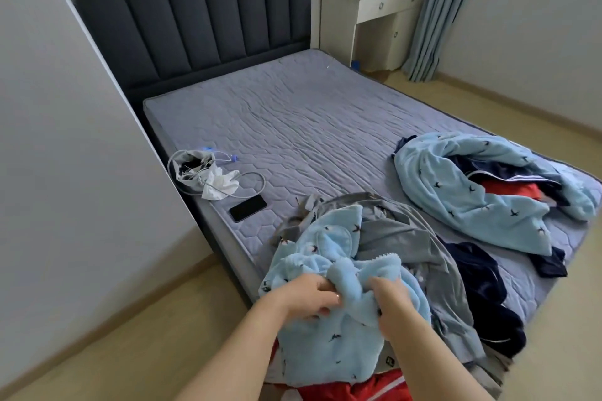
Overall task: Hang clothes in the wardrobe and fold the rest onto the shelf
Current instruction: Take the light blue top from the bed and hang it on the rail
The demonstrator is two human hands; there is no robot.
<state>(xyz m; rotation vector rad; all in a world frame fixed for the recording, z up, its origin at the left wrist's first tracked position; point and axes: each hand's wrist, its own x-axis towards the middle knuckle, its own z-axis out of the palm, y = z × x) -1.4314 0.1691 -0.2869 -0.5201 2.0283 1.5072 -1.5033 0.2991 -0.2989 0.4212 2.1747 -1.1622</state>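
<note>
We record both hands at the near edge of the bed, over a heap of clothes. The left hand (303, 298) grips a bunched fold of the light blue fleece garment (329, 345), its fingers (325, 288) curled into the fabric; a ring shows on one of them. The right hand (395, 306) holds the same garment just beside it, fingers curled round the fleece and partly buried in it. The garment lies on top of the heap at the near corner of the mattress (309, 114), printed with small dark birds. Under and behind it we note a grey garment (400, 238), a navy garment (482, 290) to the right and a red garment (384, 387) at the bottom edge. A second light blue fleece piece (472, 205) lies well apart on the right side of the mattress, wrapped loosely round dark and red clothing. Near the left edge lie a black phone (247, 208), a grey pouch (192, 169) with cables and a crumpled white cloth (218, 184). A dark padded headboard (195, 16) stands at the far end, with a white table (374, 0) and a blue-grey curtain (433, 16) beyond
</note>
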